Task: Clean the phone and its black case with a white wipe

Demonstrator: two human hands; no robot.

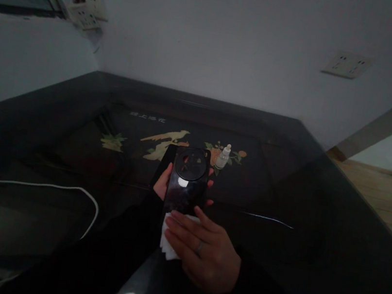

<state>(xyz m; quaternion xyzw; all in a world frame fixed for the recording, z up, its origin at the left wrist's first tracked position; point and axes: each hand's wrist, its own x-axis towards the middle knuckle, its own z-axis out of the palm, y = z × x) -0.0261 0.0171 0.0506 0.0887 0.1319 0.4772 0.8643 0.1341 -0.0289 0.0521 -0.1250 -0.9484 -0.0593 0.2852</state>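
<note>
A black smartphone (187,192), its back with a large round camera ring facing me, is gripped by my left hand (163,181). The thumb lies along its left side and the fingertips curl round its right edge. My right hand (206,251), with a ring on one finger, presses a folded white tissue (169,248) against the lower part of the phone's back. Beyond the phone, a small dropper bottle (223,157) with a white top stands upright on the table. A dark flat object (165,162) shows partly behind the phone; its kind is unclear.
The glossy black table (267,187) carries an inlaid bird and flower pattern and meets the wall. A white cable (64,188) curves across the left side. Wall sockets (347,65) sit at the right, and more sockets (87,10) with a plug at the left corner.
</note>
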